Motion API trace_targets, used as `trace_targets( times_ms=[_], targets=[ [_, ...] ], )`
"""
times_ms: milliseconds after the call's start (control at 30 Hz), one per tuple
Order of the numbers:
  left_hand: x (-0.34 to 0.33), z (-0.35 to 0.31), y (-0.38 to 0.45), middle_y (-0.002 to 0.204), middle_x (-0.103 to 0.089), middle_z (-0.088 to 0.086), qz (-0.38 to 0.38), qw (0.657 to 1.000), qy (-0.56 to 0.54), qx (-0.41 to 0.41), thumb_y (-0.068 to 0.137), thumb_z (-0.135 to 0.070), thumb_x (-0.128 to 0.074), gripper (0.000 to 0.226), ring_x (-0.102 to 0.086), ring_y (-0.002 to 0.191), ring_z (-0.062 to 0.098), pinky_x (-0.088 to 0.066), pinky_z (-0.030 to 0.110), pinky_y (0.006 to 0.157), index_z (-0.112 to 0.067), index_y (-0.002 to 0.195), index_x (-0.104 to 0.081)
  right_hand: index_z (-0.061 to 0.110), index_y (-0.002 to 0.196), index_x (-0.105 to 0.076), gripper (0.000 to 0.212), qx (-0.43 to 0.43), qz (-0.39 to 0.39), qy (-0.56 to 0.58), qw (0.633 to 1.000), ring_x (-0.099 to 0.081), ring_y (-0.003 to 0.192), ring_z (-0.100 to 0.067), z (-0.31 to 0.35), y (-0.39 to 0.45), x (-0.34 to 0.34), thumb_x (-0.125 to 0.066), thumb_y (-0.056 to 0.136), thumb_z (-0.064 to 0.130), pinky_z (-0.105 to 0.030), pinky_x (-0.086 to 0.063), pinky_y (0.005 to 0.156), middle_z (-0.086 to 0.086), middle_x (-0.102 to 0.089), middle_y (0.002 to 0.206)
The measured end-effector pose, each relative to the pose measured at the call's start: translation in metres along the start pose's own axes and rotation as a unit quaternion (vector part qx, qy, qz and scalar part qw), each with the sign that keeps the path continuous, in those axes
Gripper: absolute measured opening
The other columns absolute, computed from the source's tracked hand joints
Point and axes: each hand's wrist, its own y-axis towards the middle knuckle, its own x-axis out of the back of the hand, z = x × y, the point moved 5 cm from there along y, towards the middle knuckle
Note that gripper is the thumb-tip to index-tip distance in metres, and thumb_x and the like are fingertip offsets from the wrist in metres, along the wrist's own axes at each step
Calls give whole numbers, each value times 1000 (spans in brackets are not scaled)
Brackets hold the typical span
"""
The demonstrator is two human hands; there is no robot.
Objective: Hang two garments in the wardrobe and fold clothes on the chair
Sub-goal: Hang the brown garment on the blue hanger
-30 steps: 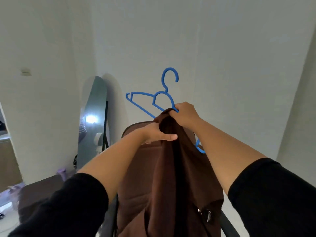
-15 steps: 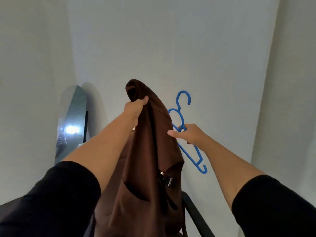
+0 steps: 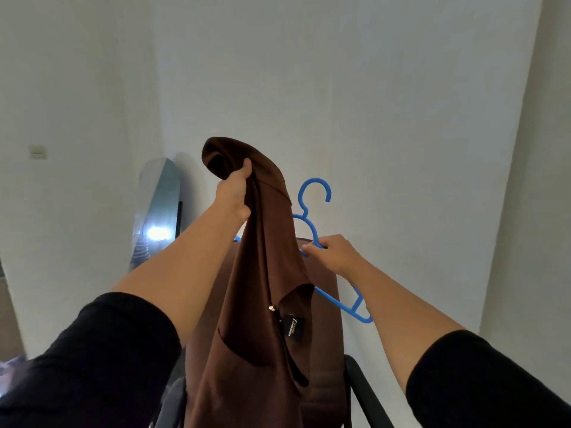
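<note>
While the dark brown fabric garment (image 3: pixel 265 273) hangs raised in front of the white wall (image 3: pixel 386 88), the left hand (image 3: pixel 234 189) grips a bunched fold near its top, fingers and thumb curled round the cloth. A black label shows at the neckline lower down. Just beside it, the right hand (image 3: pixel 332 251) grips the blue plastic hanger (image 3: pixel 315 211) below its hook, the hanger partly behind the cloth. Behind the garment stands a brown padded chair (image 3: pixel 327 319); a tall mirror (image 3: pixel 157 211) leans against the wall to the left.
</note>
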Motion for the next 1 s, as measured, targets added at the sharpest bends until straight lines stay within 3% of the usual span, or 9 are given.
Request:
trace_targets(
  times_ms=[100, 167, 333, 433, 600, 767, 867, 933, 1000],
  targets=[
    [4, 0, 1, 110, -69, 9, -14, 1000, -22, -1, 83, -37, -68, 46, -68, 96, 26, -56, 39, 83, -9, 119, -61, 18, 118, -59, 72, -61, 99, 77, 990, -56, 102, -19, -1, -3, -20, -49, 74, 74, -31, -45, 87, 4, -56, 107],
    [1, 2, 1, 110, -69, 10, -18, 999, -27, -2, 82, -36, -69, 46, -68, 96, 27, -55, 41, 86, -9, 119, -61, 24, 113, -61, 79, -32, 146, 88, 985, -62, 102, -16, 2, -4, -33, -56, 59, 81, -35, -48, 96, 6, -64, 111],
    [-6, 2, -1, 108, -68, 9, -37, 999, 4, -19, 84, -35, -67, 45, -65, 97, 27, -53, 41, 91, -8, 119, -58, 17, 116, -63, 42, 36, 83, 21, 996, -61, 95, -17, 9, -1, -41, -56, 89, 47, -24, -47, 79, -2, -66, 107],
    [13, -6, 1, 105, -64, 4, -120, 986, 94, -73, 86, -36, -64, 43, -61, 95, 21, -50, 31, 86, -9, 120, -57, 10, 106, -66, 33, 27, 59, -52, 997, -60, 85, -19, 6, 2, -29, -51, 94, 37, -27, -45, 76, -8, -67, 98],
    [72, 0, 10, 114, -61, 11, -231, 896, 376, -46, 83, -35, -63, 47, -60, 97, 29, -48, 31, 80, -7, 120, -55, 5, 87, -64, 27, 11, 16, -88, 996, -50, 68, -15, 17, 9, 6, -55, 92, 30, -23, -37, 58, -6, -57, 79],
    [70, 38, -4, 137, -35, 18, -146, 773, 616, 26, 75, -39, -71, 85, -39, 128, 33, -39, 43, 104, -12, 141, -24, 15, 61, -45, 32, 27, -33, -90, 995, -43, 59, -14, 38, 18, 19, -53, 92, 23, -21, -31, 52, 0, -46, 64],
    [40, 61, -16, 129, -45, 12, -37, 774, 630, -55, 82, -41, -62, 57, -49, 117, 29, -42, 47, 100, -19, 131, -42, 14, 63, -45, 30, 32, -33, -104, 994, -41, 56, -10, 48, 20, 15, -52, 92, 18, -19, -31, 50, 0, -45, 64],
    [24, 59, -31, 121, -50, 6, -50, 808, 566, -159, 90, -29, -53, 27, -54, 107, 24, -44, 46, 96, -20, 116, -52, 9, 70, -49, 24, 27, -45, -98, 994, -42, 56, -10, 53, 21, 16, -50, 92, 18, -19, -32, 50, -1, -46, 64],
    [13, 48, -56, 113, -51, 2, -98, 801, 506, -306, 94, -22, -45, 18, -54, 101, 21, -45, 40, 90, -18, 109, -53, 6, 80, -52, 18, 15, -53, -82, 995, -43, 56, -11, 55, 21, 19, -50, 93, 18, -19, -35, 50, -1, -46, 66]
  ],
)
